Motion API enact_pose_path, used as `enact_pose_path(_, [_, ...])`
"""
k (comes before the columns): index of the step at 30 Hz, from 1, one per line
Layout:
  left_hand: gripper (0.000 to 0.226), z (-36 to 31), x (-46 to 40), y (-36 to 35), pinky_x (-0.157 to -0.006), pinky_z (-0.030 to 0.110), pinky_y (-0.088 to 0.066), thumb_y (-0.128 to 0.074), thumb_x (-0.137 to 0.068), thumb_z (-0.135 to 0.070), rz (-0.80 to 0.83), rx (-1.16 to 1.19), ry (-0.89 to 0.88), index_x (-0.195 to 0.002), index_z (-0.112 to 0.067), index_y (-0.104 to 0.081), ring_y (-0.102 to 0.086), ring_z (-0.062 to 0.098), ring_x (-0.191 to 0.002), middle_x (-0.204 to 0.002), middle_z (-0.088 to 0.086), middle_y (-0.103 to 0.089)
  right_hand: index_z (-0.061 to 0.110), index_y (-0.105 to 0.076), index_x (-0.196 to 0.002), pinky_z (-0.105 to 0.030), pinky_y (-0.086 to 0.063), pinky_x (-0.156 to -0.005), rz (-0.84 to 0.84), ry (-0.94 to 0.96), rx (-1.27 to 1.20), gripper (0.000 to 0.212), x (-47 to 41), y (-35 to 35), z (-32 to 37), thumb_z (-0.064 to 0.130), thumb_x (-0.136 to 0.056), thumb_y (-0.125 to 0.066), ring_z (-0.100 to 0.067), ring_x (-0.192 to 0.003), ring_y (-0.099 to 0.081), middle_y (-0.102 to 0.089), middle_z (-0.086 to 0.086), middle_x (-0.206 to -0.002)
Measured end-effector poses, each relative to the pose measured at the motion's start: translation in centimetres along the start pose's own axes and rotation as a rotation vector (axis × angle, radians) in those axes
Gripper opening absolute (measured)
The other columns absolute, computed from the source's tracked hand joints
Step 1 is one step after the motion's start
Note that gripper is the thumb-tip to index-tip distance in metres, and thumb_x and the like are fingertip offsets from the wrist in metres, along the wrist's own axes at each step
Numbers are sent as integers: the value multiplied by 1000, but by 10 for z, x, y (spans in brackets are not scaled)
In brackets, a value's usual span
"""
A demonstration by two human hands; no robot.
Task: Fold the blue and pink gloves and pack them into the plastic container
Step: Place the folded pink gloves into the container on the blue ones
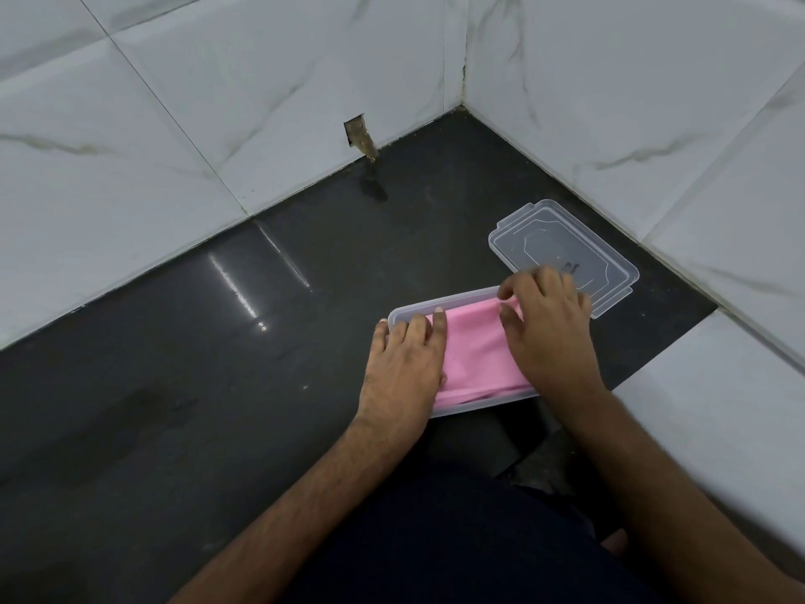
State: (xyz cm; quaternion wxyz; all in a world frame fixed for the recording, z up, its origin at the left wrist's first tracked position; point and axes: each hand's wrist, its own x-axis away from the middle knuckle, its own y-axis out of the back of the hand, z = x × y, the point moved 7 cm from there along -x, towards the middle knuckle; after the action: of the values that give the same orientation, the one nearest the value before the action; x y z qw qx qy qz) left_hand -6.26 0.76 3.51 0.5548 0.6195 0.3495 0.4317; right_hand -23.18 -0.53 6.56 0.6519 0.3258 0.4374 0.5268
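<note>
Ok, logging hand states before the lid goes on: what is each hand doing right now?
Left hand: open, flat fingers pressing the pink glove into the container.
Right hand: pinching the pink glove's far edge.

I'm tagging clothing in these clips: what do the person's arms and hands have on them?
Nothing that shows: the left hand and right hand are bare, with no gloves, rings, watch or bands, and both forearms are bare, no sleeves in view.
</note>
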Motion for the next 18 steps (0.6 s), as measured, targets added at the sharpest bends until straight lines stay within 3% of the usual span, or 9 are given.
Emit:
enact_pose_path(3, [92, 0, 2, 2, -126, 48, -21, -65, -96, -45, -19, 20, 0, -163, -13, -10, -45, 24, -133, -140, 6, -46, 22, -63, -122, -39, -42, -99, 265, 194, 19, 34, 16, -7, 5, 33, -91, -71, -22, -112, -54, -57, 0, -123])
enact_pose_path(5, [95, 2, 3, 4, -127, 45, -20, -65, -94, -50, -11, 36, 0, -164, -15, -11, -43, 23, -136, -143, 5, -45, 27, -52, -142, -39, -39, -109, 471, 240, 91, 54, 26, -13, 0, 44, -92, -66, -19, -127, -48, -49, 4, -144])
enact_pose_path(7, [96, 3, 3, 5, -126, 42, -20, -63, -94, -55, 16, 45, 1, -164, -17, -10, -41, 24, -140, -149, 5, -41, 29, -39, -153, -39, -33, -116, 562, 251, 116, 69, 25, -10, -6, 43, -91, -68, -19, -139, -40, -38, 6, -157])
enact_pose_path(11, [101, 4, 2, 10, -127, 42, -19, -56, -93, -65, 85, 50, -8, -165, -16, -5, -37, 24, -145, -157, 4, -34, 35, -21, -158, -45, -29, -119, 652, 306, 291, 89, 12, -7, -15, 45, -87, -74, -19, -147, -30, -24, 9, -165])
enact_pose_path(18, [108, 5, 0, 14, -127, 44, -19, -59, -89, -69, 152, 57, -21, -165, -14, -5, -37, 22, -145, -157, 5, -32, 26, -11, -159, -47, -32, -116, 579, 439, 523, 107, 11, -14, 1, 53, -80, -77, -26, -149, -26, -23, -7, -162])
